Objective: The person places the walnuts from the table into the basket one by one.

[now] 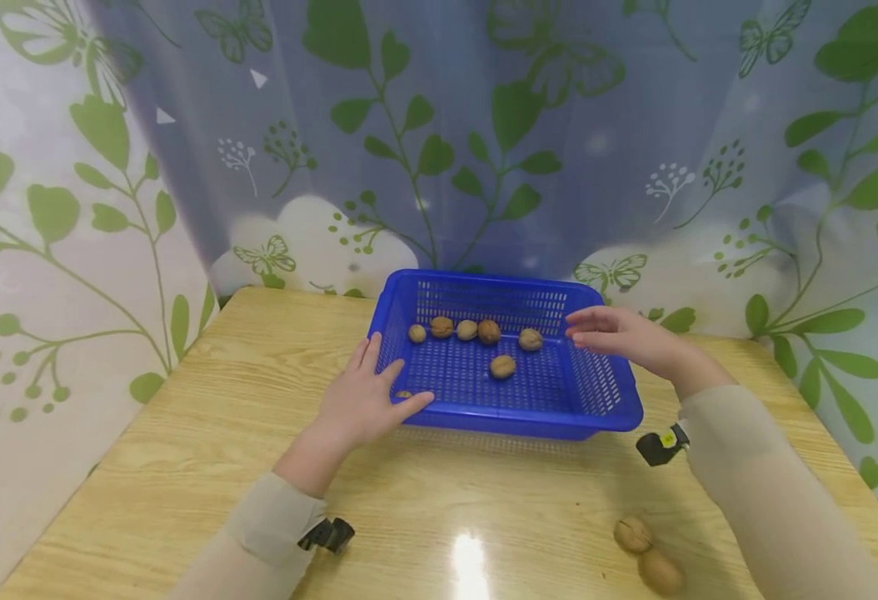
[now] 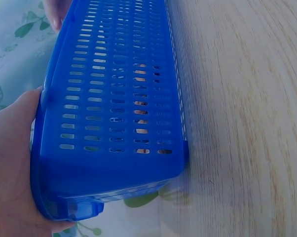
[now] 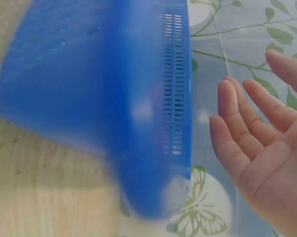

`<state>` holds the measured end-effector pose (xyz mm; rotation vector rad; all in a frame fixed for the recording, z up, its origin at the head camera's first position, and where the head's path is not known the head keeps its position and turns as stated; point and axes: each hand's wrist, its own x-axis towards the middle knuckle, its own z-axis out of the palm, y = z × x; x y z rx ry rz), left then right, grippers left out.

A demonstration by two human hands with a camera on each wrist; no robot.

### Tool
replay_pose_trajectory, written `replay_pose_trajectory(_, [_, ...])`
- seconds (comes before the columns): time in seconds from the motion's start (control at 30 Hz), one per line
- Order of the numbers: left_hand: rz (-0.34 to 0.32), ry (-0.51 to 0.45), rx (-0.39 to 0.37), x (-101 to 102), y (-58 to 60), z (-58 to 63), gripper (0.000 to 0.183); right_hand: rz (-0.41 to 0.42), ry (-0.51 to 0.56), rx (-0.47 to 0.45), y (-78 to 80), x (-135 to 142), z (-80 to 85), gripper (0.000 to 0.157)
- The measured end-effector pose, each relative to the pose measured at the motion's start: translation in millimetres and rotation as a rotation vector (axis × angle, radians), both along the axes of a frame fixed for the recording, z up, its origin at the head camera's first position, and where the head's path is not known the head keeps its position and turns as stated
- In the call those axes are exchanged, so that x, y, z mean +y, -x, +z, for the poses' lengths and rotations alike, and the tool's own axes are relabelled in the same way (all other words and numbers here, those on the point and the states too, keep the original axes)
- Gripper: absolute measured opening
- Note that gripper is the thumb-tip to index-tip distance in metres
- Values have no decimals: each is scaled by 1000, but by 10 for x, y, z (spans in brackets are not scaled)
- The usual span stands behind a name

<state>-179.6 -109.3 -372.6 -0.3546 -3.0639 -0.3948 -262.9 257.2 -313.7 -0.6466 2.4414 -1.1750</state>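
A blue plastic basket point(image 1: 499, 414) stands on the wooden table, with several walnuts point(image 1: 502, 367) lying inside, most along its back side. At its front left corner, my left hand point(image 1: 356, 404) spreads its fingers over the rim, the thumb reaching over the front edge. In the left wrist view, the left hand point(image 2: 13, 163) lies against the basket's rim point(image 2: 40, 148). My right hand point(image 1: 626, 337) is above the basket's right end, its fingers extended and holding nothing. The right wrist view shows the right hand point(image 3: 267, 148) with its palm visible and fingers apart from the basket point(image 3: 153, 108).
Two more walnuts point(image 1: 633, 534) lie on the table point(image 1: 424, 517) at the front right, by the right forearm. A curtain point(image 1: 439, 125) with leaves and butterflies hangs behind the basket. Each sleeve carries a small black wrist camera point(image 1: 326, 535).
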Motion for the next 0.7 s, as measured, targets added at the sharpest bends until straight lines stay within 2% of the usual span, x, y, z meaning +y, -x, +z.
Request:
replay_pose_trajectory(0.3, [8,-1,-5,-4,-12,-2,85,-32,9,63,-415,205,-104,47])
replay_pose_trajectory(0.53, [1,1,-15,-2,-19,17,86,-58,31,53,-674,345,-205,47])
replay_pose_trajectory(0.7, [-3,-4,-10,2,-29,28,85,-59,50,85,-835,439,-259,43])
